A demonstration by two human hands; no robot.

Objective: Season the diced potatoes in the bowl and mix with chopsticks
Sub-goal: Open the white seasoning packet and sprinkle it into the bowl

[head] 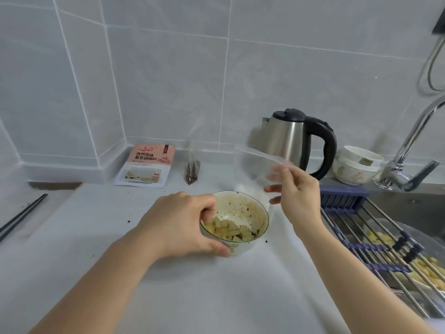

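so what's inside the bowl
The bowl holds diced potatoes with dark seasoning specks on its inner wall. The left hand gripping its rim covers the near-left part.

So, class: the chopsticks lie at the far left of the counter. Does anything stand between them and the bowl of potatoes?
Only the left hand, which grips the near-left rim of the bowl. Between the chopsticks and that hand lies bare counter. The right hand holds a clear plastic bag on the bowl's far right side.
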